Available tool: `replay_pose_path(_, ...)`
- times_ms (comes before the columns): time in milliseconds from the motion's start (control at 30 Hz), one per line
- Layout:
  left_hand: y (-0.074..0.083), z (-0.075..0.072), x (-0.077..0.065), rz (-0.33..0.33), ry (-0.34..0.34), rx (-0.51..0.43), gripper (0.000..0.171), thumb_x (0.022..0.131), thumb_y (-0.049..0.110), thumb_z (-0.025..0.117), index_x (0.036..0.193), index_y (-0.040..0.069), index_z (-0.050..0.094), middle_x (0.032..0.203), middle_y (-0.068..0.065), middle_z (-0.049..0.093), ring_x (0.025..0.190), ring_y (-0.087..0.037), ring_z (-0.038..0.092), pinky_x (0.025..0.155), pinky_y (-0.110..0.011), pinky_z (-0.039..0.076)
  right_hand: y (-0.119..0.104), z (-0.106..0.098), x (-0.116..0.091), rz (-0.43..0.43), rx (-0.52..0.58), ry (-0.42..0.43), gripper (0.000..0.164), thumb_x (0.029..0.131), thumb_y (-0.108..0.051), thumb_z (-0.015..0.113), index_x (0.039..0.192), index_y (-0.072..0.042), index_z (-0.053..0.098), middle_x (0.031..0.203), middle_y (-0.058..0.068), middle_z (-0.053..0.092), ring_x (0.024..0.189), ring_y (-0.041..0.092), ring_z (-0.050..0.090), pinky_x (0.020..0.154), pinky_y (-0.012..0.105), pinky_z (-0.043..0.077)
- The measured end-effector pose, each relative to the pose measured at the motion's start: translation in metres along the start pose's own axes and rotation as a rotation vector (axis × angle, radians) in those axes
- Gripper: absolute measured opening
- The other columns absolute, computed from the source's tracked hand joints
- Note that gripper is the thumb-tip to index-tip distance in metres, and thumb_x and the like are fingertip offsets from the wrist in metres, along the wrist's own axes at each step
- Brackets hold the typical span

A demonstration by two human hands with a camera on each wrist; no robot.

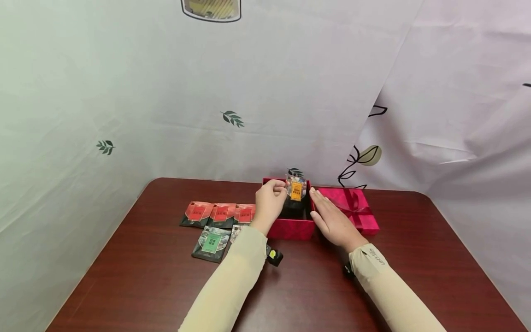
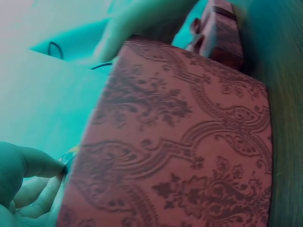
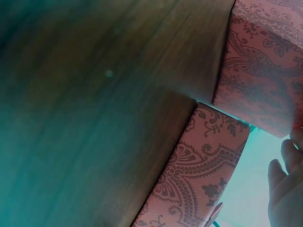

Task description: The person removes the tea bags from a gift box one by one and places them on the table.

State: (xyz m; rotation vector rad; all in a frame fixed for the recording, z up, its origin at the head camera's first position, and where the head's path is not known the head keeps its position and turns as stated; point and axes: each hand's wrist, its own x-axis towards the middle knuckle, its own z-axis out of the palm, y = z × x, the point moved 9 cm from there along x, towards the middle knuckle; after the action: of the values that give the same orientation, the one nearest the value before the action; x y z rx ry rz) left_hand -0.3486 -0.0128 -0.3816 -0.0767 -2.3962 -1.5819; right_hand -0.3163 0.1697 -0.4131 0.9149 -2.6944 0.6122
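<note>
A red open box point(image 1: 290, 229) with a dark inside stands at the back of the table. Over its opening, my left hand point(image 1: 271, 203) pinches the left edge of a dark sachet with an orange label point(image 1: 296, 190), which is upright. The left wrist view shows the thumb and fingers point(image 2: 35, 165) closed on the sachet's edge point(image 2: 71, 153), mostly hidden behind the patterned box wall point(image 2: 180, 132). With straight fingers, my right hand point(image 1: 333, 222) lies along the box's right side; in the right wrist view its fingers point(image 3: 278, 175) are near the box's upper edge.
Right of the box lies its red lid point(image 1: 369, 222) with a ribbon bow. On the left are several red-labelled sachets point(image 1: 221, 214) in a row, with a green-labelled sachet point(image 1: 211, 243) in front. Another sachet point(image 1: 235, 232) is partly hidden by my left arm. A cloth backdrop hangs behind the table.
</note>
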Motion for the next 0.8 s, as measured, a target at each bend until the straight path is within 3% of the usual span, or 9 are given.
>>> replay_pose_path(300,-0.002,-0.026,-0.006,-0.006,-0.002,-0.117,0.015,0.095,0.013,0.07,0.108,0.006,0.074,0.098,-0.009,0.074,0.091,-0.023,0.073,0.082,-0.041,0.058,0.0,0.0,0.0,0.019,-0.009,-0.008,0.064,0.106,-0.025,0.05,0.159,0.001,0.026,0.165,0.017,0.027,0.148,0.043,0.027,0.117,0.059,0.027)
replay_pose_path(800,-0.001,-0.069,-0.018,-0.048,-0.068,-0.254,0.02,0.096,0.014,0.07,0.114,0.005,0.072,0.104,-0.009,0.071,0.099,-0.021,0.071,0.084,-0.035,0.058,-0.002,-0.001,0.001,-0.002,-0.038,0.015,0.064,0.101,-0.018,0.057,0.156,0.005,0.032,0.162,0.018,0.031,0.148,0.041,0.029,0.115,0.061,0.029)
